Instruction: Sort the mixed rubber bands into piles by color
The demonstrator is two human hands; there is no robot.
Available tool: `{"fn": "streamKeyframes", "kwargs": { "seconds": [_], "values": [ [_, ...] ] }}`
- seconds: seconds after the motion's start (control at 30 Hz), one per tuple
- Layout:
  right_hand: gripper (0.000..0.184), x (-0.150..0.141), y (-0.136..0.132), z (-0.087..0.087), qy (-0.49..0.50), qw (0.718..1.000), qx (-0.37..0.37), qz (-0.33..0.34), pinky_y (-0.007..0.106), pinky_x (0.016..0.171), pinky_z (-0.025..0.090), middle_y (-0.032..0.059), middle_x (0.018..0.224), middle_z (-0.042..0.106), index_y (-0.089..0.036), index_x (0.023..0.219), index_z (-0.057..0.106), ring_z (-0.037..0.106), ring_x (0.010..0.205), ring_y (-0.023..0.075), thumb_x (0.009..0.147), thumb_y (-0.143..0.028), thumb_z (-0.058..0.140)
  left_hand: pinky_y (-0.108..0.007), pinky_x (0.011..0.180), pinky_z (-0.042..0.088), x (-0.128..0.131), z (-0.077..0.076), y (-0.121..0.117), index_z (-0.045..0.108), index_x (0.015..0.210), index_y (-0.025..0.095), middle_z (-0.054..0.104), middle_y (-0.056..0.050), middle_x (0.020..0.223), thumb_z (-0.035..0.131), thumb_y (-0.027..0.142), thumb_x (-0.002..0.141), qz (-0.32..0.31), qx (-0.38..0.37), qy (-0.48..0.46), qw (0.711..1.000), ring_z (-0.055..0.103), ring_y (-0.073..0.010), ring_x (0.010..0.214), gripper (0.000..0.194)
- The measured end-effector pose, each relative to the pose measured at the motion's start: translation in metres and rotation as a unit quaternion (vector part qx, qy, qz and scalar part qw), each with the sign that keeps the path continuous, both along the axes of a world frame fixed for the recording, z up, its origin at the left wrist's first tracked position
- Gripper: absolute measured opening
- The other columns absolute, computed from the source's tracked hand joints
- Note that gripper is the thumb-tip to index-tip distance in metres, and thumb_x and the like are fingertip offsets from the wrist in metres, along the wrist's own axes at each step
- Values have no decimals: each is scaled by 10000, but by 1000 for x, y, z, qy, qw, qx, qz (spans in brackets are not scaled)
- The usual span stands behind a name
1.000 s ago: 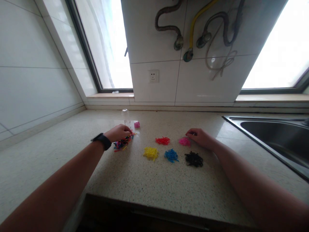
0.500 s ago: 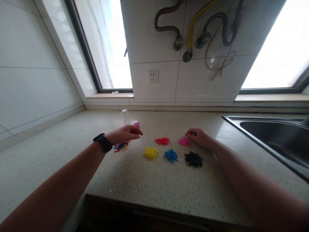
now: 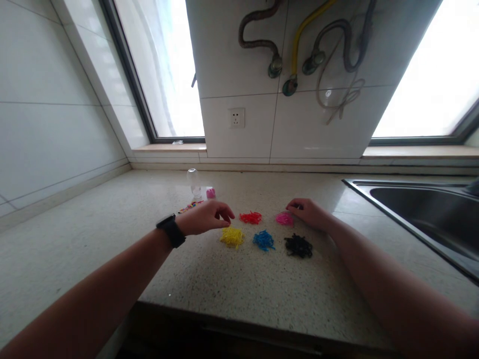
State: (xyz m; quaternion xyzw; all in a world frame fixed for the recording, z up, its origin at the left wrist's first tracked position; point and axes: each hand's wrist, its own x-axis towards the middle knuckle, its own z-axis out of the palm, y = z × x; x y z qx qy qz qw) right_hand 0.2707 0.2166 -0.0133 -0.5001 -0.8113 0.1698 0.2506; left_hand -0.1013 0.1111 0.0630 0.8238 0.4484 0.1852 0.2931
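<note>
My left hand (image 3: 209, 217), with a black watch (image 3: 172, 231) on its wrist, is at the upper left of the yellow rubber band pile (image 3: 232, 238). Its fingertips are pinched together; a small yellow band showed there a moment ago, though now it hardly stands out from the pile. My right hand (image 3: 307, 212) rests on the counter with curled fingers at the pink band pile (image 3: 284, 218); what they hold, if anything, is hidden. Red (image 3: 250, 217), blue bands (image 3: 264, 240) and black bands (image 3: 298, 246) lie in separate piles between and below the hands.
Mixed coloured bands (image 3: 190, 206) lie behind my left hand, partly covered by it. Beyond them stand a clear bottle (image 3: 194, 184), upside down, and a pink cap (image 3: 210, 193). A steel sink (image 3: 411, 212) is set into the speckled counter (image 3: 239, 286) at right.
My left hand has moved right and toward me, from beside the mixed bands to the yellow pile, uncovering the bottle and cap. My right hand has stayed by the pink pile.
</note>
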Motion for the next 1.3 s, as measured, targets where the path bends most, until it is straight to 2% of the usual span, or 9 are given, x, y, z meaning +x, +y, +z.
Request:
{"fn": "streamKeyframes", "kwargs": {
  "seconds": [0.1,0.27,0.4,0.57,0.73,0.87,0.93,1.07,1.3],
  "values": [
    [274,-1,-1,1,-4,1000,1,-2,328,730,479,74,877,754,-189,920,747,653,771,210,870,-369,547,-276,730,503,-2,-9,4,720,1048,166,757,-54,949,703,239,811,5,25,39,999,669,-154,795,249],
    [281,-2,-3,3,-5,1000,0,-5,332,726,480,72,870,754,-186,928,749,653,766,211,867,-373,548,-284,755,522,-7,-19,9,711,1082,161,761,-74,989,685,260,820,1,-14,36,999,699,-175,849,281],
    [268,-2,-3,3,-2,1000,1,-1,334,739,484,74,891,756,-189,923,748,658,788,215,868,-358,548,-291,766,520,-8,-13,8,707,1078,157,756,-83,995,657,290,849,11,-11,27,1000,694,-182,864,270],
    [267,-3,-4,4,-4,1000,9,-7,332,724,482,76,867,752,-188,911,752,653,764,213,863,-365,558,-268,694,462,8,-2,-6,735,992,172,731,-47,877,615,314,895,15,89,43,995,632,-146,745,210],
    [281,-1,-2,2,-9,1000,3,-2,322,728,478,65,874,750,-194,937,749,654,773,206,872,-381,550,-231,606,408,50,-7,-46,719,983,167,691,-20,787,534,324,963,-81,89,3,993,573,-109,655,244],
    [289,-2,-2,2,-11,1000,1,-7,319,707,469,61,846,746,-189,929,749,642,746,199,870,-383,543,-220,627,426,77,-27,-74,717,1003,191,710,-13,821,559,304,955,-212,112,14,971,609,-109,690,201],
    [291,-3,-4,3,-8,1000,5,-6,318,694,465,61,821,741,-184,916,748,628,721,193,866,-382,541,-229,641,434,84,-39,-81,714,978,208,714,-9,808,591,295,932,-247,146,40,957,639,-129,734,157],
    [294,-4,-5,4,5,1000,15,-8,320,684,465,56,797,732,-189,897,743,615,693,188,859,-395,536,-251,626,434,86,-53,-84,683,1003,227,723,-7,822,558,305,939,-237,213,66,946,670,-151,767,161],
    [295,-4,-5,4,35,999,29,-29,331,672,474,61,803,726,-196,930,726,612,691,195,836,-399,533,-258,606,427,83,-56,-80,659,1003,222,722,-11,833,515,311,972,-250,253,82,931,673,-146,757,172]
  ]
}}
